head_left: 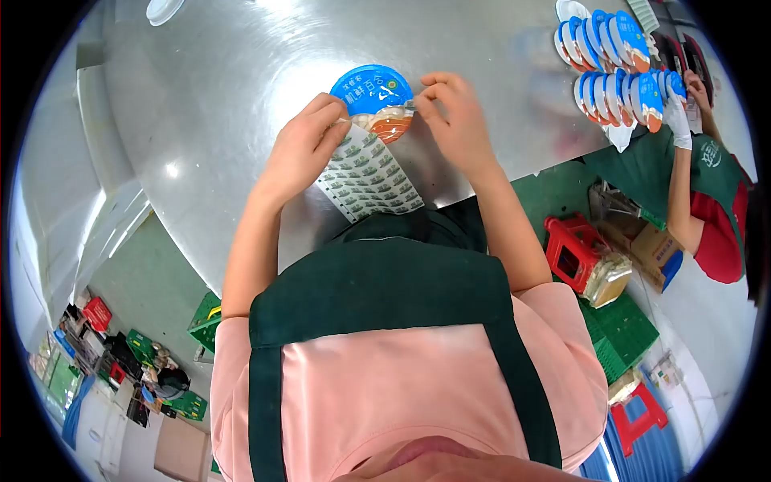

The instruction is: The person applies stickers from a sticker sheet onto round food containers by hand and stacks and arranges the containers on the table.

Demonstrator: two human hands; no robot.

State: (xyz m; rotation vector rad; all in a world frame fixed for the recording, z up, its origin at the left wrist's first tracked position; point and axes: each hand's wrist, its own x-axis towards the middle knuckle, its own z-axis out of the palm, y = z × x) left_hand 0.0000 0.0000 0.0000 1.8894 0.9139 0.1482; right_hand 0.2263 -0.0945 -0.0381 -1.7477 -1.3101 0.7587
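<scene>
A round tub with a blue, white and orange printed film lid rests on the steel table in front of me. My left hand is closed at the tub's left edge, pinching the top of a sheet of labels. That sheet, white with rows of small green prints, hangs down toward the table's near edge. At the tub's right edge, my right hand has thumb and forefinger pinched on what looks like a small label. Its exact shape is partly hidden by the fingertips.
Two rows of similar blue tubs stand on edge at the table's right. A co-worker's gloved hand touches the nearer row. A white lid lies far left. Red stools and green crates are on the floor.
</scene>
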